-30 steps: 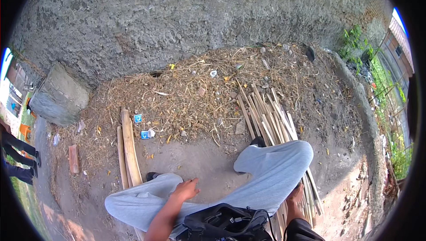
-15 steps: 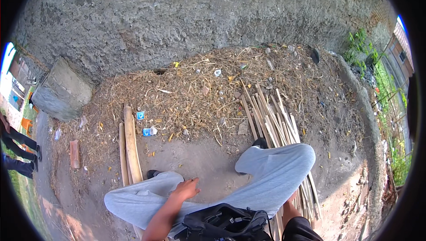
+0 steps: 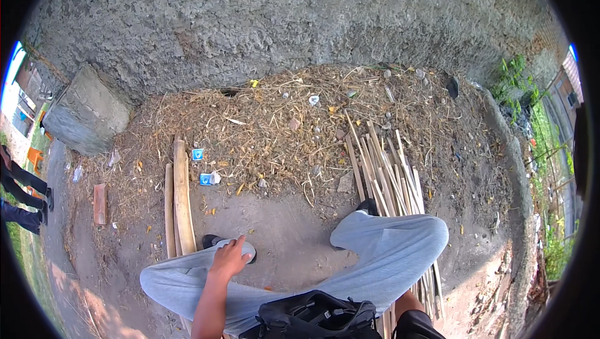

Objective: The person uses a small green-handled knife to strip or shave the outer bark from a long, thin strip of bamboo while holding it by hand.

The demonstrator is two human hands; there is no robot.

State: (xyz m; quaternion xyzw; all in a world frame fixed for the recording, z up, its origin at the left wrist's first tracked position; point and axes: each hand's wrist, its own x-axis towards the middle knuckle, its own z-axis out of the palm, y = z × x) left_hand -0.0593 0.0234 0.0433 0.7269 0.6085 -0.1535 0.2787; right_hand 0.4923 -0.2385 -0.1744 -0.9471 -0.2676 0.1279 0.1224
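I am sitting low with grey trousers (image 3: 387, 251) over both bent legs. My left hand (image 3: 229, 258) rests on my left leg near a black shoe (image 3: 211, 239), fingers loosely spread and holding nothing. A black bag (image 3: 315, 317) lies in my lap. Only a bit of my right arm (image 3: 407, 304) shows behind the bag, beside my right leg; the hand itself is hidden. A bundle of thin split sticks (image 3: 384, 167) lies on the ground under and beyond my right leg.
Two rough wooden slats (image 3: 180, 195) lie to the left of my left foot. Dry straw litter (image 3: 275, 133) and small blue wrappers (image 3: 205, 178) cover the ground before a rough grey wall (image 3: 281, 20). A stone block (image 3: 87, 111) and a brick (image 3: 99, 203) sit at left, where another person's legs (image 3: 22, 186) stand.
My left hand has stayed on the left leg with hardly any movement. The view has shifted slightly.
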